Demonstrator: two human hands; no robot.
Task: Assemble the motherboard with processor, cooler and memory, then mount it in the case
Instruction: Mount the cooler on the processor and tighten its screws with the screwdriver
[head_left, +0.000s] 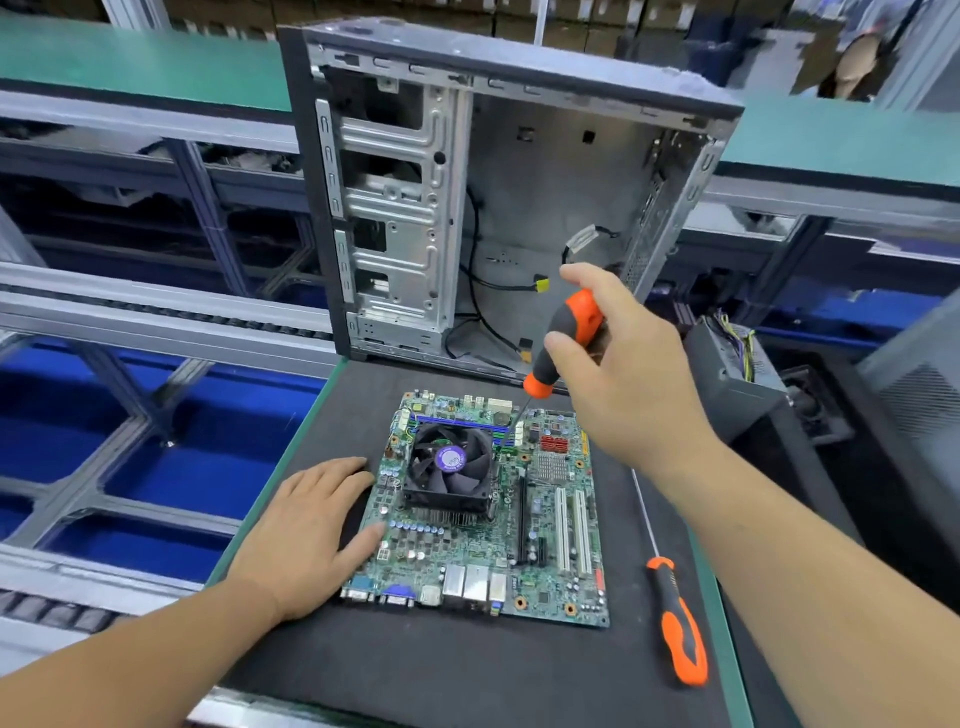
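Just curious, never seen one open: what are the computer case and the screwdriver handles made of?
The computer case looks like bare sheet metal: dull grey, stamped ribs and holes. The screwdriver in the right hand seems plastic or rubber, matte orange and black.

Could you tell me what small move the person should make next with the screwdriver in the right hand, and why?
Probably turn the screwdriver to tighten the cooler screw at its far right corner. The right hand grips the handle with the shaft angled down to that corner, the left hand rests flat on the motherboard edge, steadying it, and the case stands open behind.
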